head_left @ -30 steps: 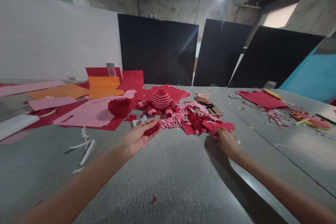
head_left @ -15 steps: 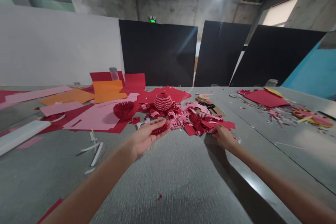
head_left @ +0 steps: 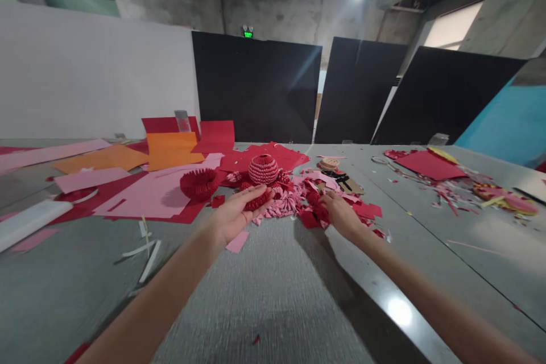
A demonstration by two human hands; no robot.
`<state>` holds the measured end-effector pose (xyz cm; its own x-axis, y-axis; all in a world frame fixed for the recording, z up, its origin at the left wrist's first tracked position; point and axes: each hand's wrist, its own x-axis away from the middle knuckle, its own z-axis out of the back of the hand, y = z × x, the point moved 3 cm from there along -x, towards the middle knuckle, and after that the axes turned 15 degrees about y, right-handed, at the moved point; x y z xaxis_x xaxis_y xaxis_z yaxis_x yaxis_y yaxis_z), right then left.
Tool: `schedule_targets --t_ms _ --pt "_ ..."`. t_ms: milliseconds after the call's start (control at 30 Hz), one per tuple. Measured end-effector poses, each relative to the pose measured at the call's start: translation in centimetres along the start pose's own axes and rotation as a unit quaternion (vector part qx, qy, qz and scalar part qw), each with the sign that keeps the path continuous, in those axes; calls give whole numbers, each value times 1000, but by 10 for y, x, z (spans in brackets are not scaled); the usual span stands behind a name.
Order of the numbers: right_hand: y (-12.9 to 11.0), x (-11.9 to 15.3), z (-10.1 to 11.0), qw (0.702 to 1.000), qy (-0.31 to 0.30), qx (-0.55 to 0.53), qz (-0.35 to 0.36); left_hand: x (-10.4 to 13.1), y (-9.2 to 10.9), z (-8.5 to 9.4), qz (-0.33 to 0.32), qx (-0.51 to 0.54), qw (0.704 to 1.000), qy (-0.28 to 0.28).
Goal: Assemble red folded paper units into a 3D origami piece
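Observation:
My left hand (head_left: 236, 213) cups a red folded-paper piece (head_left: 258, 200) with pleated edges, the thumb below it and the fingers along its far side. To the right, my right hand (head_left: 341, 215) reaches down into a heap of red and pink folded-paper pieces (head_left: 285, 200). Its fingers are bent beside the red ones, and what lies at the fingertips is hidden. Behind my left hand stands a round red-and-pink folded-paper ball (head_left: 263, 169). A red folded-paper bowl (head_left: 199, 184) sits left of it on pink paper.
Pink sheets (head_left: 149, 196), an orange sheet (head_left: 173, 148) and red sheets cover the left side. White paper strips (head_left: 149, 261) lie nearer me. A pink scrap (head_left: 238, 242) rests by my left wrist. Far right are a red sheet (head_left: 426, 165) and scattered scraps. Black panels (head_left: 256, 88) stand behind.
My right hand has moved left within the heap. A pink scrap now shows below my left hand, which still holds the red folded-paper piece. The view has shifted slightly.

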<state>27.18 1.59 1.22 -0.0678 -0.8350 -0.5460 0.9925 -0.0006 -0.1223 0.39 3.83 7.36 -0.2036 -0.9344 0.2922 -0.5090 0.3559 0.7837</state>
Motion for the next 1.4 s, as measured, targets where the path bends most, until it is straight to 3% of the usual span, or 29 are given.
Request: schedule_targets --t_ms 200,333,467,567,667,867,900,1000,1067,1167,1400 --pt "-32 -28 -38 998 -32 -46 -34 -9 -4 4 13 -1 1000 14" --pt "-35 -35 -59 993 -43 -84 -76 -6 -7 1 31 -11 999 16" --pt "-34 -34 -63 982 -18 -149 -111 -6 -8 -2 35 -27 999 1" --pt "-34 -37 -52 966 25 -218 -137 -12 -8 -2 24 -30 999 -33" --pt "-40 -45 -28 937 69 -309 -150 -16 -5 -4 0 -60 996 -69" --pt "-75 -48 28 863 53 -486 -123 -9 4 -11 -19 -90 992 -88" --pt "-81 -46 34 849 47 -513 -121 -7 5 -13 -19 -92 991 -92" --pt "-95 -39 39 761 -10 -629 -158 -4 7 -18 -18 -97 990 -99" --pt "-102 -36 40 726 -27 -665 -170 -2 6 -20 -14 -93 992 -85" --pt "-106 -34 41 720 -13 -668 -186 0 5 -22 -4 -74 996 -58" --pt "-111 -32 42 750 16 -623 -219 -3 2 -21 5 -52 997 -62"
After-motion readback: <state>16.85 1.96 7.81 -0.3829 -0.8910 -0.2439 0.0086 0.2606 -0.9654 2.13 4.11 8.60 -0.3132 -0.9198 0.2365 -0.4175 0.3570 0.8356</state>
